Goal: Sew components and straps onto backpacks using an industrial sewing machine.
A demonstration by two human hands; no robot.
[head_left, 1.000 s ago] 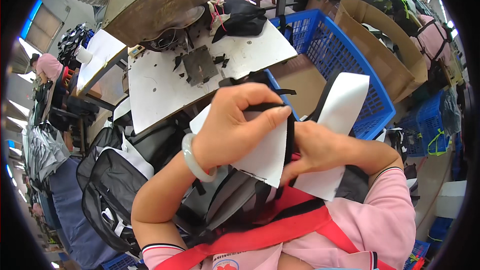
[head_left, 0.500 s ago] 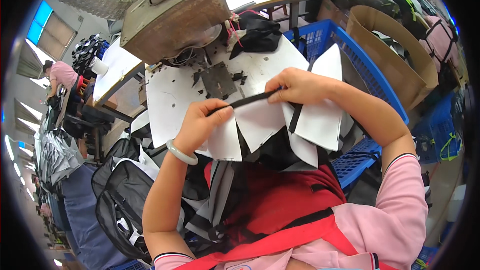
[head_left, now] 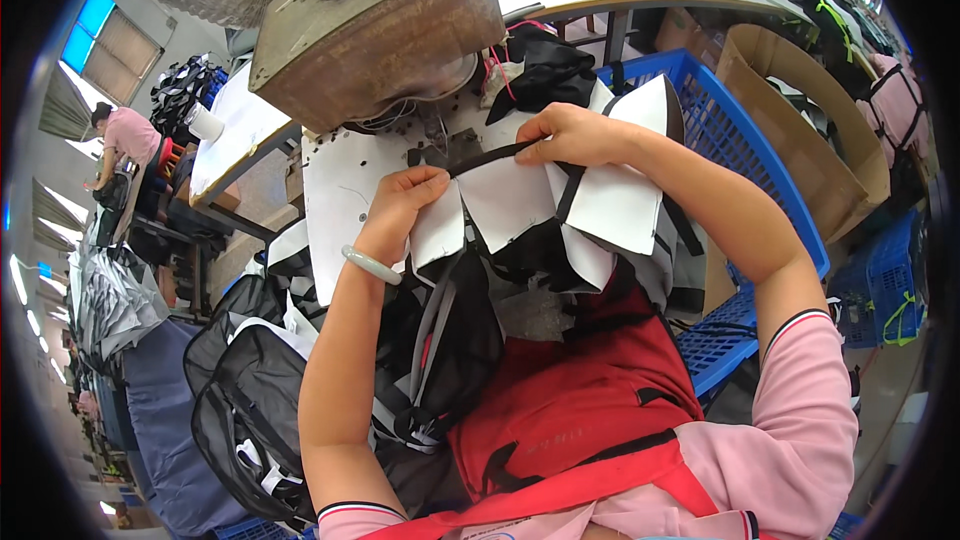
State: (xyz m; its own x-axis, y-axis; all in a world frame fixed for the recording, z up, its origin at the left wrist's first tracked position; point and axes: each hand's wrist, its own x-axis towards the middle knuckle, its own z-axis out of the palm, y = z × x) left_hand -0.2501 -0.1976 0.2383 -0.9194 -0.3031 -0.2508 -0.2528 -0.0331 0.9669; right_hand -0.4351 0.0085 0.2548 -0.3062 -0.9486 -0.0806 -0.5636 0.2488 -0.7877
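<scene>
Stretching between the hands, a black strip (head_left: 492, 157) is spanning the middle of the scene, in front of the near side of a boxy, rust-stained machine (head_left: 375, 40). The left hand (head_left: 408, 198) is pinching the strip's left part between thumb and fingers; the right hand (head_left: 568, 136) is grasping it farther right, thumb against curled fingers. White panels (head_left: 508, 205) are hanging from the strip toward the near side, above a red apron (head_left: 590, 390). A white worktable (head_left: 335, 205) is extending behind them. A blue basket (head_left: 745, 155) is standing at right, a cardboard box (head_left: 850, 130) beyond it. Black mesh bags (head_left: 240, 410) are lying at near left.
</scene>
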